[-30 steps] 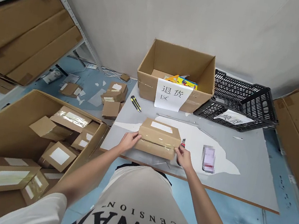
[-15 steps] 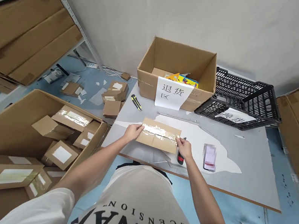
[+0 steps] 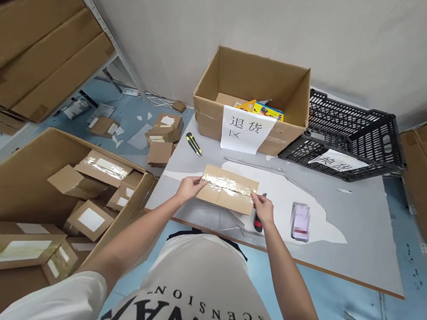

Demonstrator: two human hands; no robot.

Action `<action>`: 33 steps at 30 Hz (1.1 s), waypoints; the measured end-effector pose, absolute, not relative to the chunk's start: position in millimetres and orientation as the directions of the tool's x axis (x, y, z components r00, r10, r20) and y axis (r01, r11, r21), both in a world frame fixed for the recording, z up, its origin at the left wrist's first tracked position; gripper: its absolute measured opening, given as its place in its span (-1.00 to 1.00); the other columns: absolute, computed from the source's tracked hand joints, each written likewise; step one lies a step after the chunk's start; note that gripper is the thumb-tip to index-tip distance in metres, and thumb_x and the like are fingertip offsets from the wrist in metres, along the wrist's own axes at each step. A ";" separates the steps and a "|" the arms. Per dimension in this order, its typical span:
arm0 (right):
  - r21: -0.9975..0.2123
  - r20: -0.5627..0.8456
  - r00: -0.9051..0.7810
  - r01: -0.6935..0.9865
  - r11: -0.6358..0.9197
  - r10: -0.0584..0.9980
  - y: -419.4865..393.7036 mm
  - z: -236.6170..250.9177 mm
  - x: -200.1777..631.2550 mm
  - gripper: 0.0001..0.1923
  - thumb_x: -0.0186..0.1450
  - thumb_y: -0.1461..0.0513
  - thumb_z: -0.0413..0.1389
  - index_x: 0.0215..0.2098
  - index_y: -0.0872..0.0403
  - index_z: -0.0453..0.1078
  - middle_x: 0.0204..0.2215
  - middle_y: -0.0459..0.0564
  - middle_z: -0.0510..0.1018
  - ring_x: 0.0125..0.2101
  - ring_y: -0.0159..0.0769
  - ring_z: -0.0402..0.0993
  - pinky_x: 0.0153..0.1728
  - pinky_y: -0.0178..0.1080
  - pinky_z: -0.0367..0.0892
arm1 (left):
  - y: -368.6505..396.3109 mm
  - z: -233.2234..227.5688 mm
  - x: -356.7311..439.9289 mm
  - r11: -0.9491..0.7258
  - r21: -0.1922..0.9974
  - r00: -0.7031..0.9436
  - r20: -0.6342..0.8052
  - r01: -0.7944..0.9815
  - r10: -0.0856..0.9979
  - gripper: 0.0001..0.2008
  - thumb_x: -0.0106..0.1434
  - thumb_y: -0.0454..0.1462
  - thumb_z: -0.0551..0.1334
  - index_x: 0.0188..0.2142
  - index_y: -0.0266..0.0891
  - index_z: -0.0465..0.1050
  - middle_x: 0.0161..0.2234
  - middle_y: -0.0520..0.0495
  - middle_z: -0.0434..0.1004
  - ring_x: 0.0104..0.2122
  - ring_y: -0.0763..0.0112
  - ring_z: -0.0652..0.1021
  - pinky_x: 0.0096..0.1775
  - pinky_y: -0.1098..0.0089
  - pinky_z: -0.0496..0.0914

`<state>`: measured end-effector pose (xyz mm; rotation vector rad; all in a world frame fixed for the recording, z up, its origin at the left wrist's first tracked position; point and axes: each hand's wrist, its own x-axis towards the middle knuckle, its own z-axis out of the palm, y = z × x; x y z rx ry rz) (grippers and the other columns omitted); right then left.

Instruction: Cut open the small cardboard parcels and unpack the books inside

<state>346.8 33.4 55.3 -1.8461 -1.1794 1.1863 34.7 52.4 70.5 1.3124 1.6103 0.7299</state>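
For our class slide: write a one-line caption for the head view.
Both hands, left hand and right hand, grip a taped parcel on the table.

Both arms reach forward, left hand (image 3: pixel 189 187) and right hand (image 3: pixel 263 210) with fingers curled.

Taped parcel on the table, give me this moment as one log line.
left hand: grips taped parcel left end | right hand: grips right end | parcel: flat on table | red box cutter: beside right hand

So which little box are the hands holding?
The taped parcel on the table, gripped at its ends by the left hand and right hand. The other parcels lie untouched in the big carton.
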 end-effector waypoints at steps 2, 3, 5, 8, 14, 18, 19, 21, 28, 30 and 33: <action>-0.866 -0.351 0.191 0.307 -0.396 0.917 32.5 54.0 346.4 -0.44 0.08 -0.14 0.11 -0.25 0.15 0.51 -0.31 0.07 0.62 -0.31 -0.17 0.54 -0.27 -0.22 0.43 | 51.6 70.1 35.0 0.256 0.863 -0.028 -0.272 0.435 0.962 -0.49 0.07 0.03 0.22 -0.13 -0.31 0.51 -0.22 -0.09 0.59 -0.18 0.19 0.55 -0.19 0.33 0.40; -0.872 -0.355 0.187 0.287 -0.397 0.916 31.9 53.6 346.1 -0.45 0.08 -0.13 0.11 -0.25 0.15 0.51 -0.30 0.08 0.61 -0.30 -0.17 0.54 -0.28 -0.23 0.44 | 50.9 70.1 35.1 0.251 0.860 -0.032 -0.265 0.445 0.964 -0.49 0.08 0.03 0.22 -0.13 -0.30 0.51 -0.21 -0.09 0.59 -0.17 0.19 0.55 -0.17 0.33 0.40; -0.880 -0.364 0.175 0.256 -0.399 0.915 30.4 53.4 345.2 -0.46 0.09 -0.12 0.11 -0.24 0.16 0.49 -0.30 0.08 0.61 -0.31 -0.19 0.54 -0.29 -0.24 0.44 | 48.9 71.0 35.5 0.236 0.848 -0.047 -0.243 0.475 0.969 -0.50 0.09 0.03 0.21 -0.12 -0.29 0.50 -0.18 -0.10 0.58 -0.14 0.17 0.54 -0.13 0.31 0.39; -0.882 -0.365 0.152 0.260 -0.394 0.918 29.0 53.7 344.7 -0.46 0.13 -0.12 0.07 -0.22 0.15 0.48 -0.29 0.08 0.60 -0.33 -0.20 0.54 -0.33 -0.24 0.45 | 45.7 73.6 37.0 0.221 0.828 -0.068 -0.217 0.515 0.974 -0.50 0.12 0.01 0.19 -0.09 -0.31 0.48 -0.11 -0.16 0.55 -0.11 0.15 0.53 -0.09 0.29 0.38; -0.848 -0.307 0.187 0.392 -0.357 0.933 29.1 48.3 364.1 -0.46 0.22 -0.11 -0.06 -0.14 0.12 0.44 -0.20 0.09 0.57 -0.35 -0.21 0.54 -0.26 -0.19 0.40 | 44.4 76.3 39.8 0.195 0.819 -0.084 -0.178 0.540 0.980 -0.46 0.20 -0.06 0.16 0.09 -0.34 0.31 0.04 -0.24 0.42 -0.06 0.18 0.51 -0.03 0.30 0.37; -0.683 -0.273 0.312 0.604 -0.412 0.910 16.2 34.6 388.5 -0.50 0.24 -0.02 -0.06 -0.01 0.12 0.36 -0.14 0.12 0.54 -0.19 -0.15 0.49 -0.07 -0.13 0.30 | 37.7 80.9 42.2 0.114 0.755 -0.079 -0.082 0.646 0.994 -0.45 0.26 -0.06 0.07 0.16 -0.32 0.21 0.11 -0.25 0.34 0.08 0.14 0.39 0.07 0.22 0.29; -0.626 -0.280 0.317 0.655 -0.423 0.906 11.0 30.1 392.6 -0.49 0.23 0.00 -0.03 0.03 0.13 0.33 -0.10 0.14 0.51 -0.16 -0.14 0.47 -0.05 -0.13 0.28 | 33.3 83.0 44.0 0.058 0.723 -0.057 -0.025 0.688 0.998 -0.43 0.27 -0.07 0.06 0.18 -0.33 0.17 0.16 -0.26 0.25 0.15 0.12 0.30 0.11 0.19 0.24; -0.521 -0.315 0.314 0.732 -0.439 0.896 0.1 20.9 396.2 -0.44 0.19 0.03 0.03 0.09 0.15 0.25 -0.03 0.19 0.45 -0.09 -0.10 0.43 -0.03 -0.12 0.25 | 21.5 87.5 49.6 -0.091 0.634 0.043 0.091 0.768 0.995 -0.42 0.27 -0.10 0.06 0.21 -0.34 0.11 0.26 -0.27 0.04 0.25 0.10 0.08 0.18 0.13 0.11; -0.295 -0.463 0.351 0.805 -0.515 0.814 -14.5 1.3 377.0 -0.26 0.08 -0.03 0.15 0.13 0.07 0.07 -0.03 0.21 0.35 -0.04 -0.01 0.36 -0.13 -0.07 0.30 | -17.0 86.9 73.6 -0.472 0.388 0.500 0.031 0.792 0.865 -0.48 0.29 -0.18 0.04 0.22 -0.25 0.08 0.28 -0.23 -0.01 0.28 0.12 -0.03 0.21 0.04 -0.05; -0.263 -0.469 0.363 0.813 -0.520 0.805 -11.8 -0.6 372.5 -0.29 0.09 -0.02 0.14 0.11 0.04 0.05 -0.04 0.20 0.34 -0.05 0.00 0.36 -0.16 -0.04 0.31 | -19.0 82.9 76.2 -0.465 0.365 0.495 0.011 0.807 0.869 -0.48 0.30 -0.20 0.03 0.23 -0.24 0.06 0.27 -0.22 0.02 0.28 0.15 -0.01 0.21 0.07 -0.04; -0.242 -0.477 0.388 0.805 -0.542 0.788 -6.9 -2.7 370.4 -0.32 0.09 0.04 0.15 0.10 0.03 0.03 -0.03 0.20 0.32 -0.04 0.03 0.36 -0.15 0.00 0.30 | -17.2 79.3 76.9 -0.465 0.359 0.493 0.016 0.809 0.870 -0.49 0.30 -0.20 0.02 0.23 -0.23 0.08 0.26 -0.21 0.05 0.27 0.16 0.02 0.21 0.08 -0.03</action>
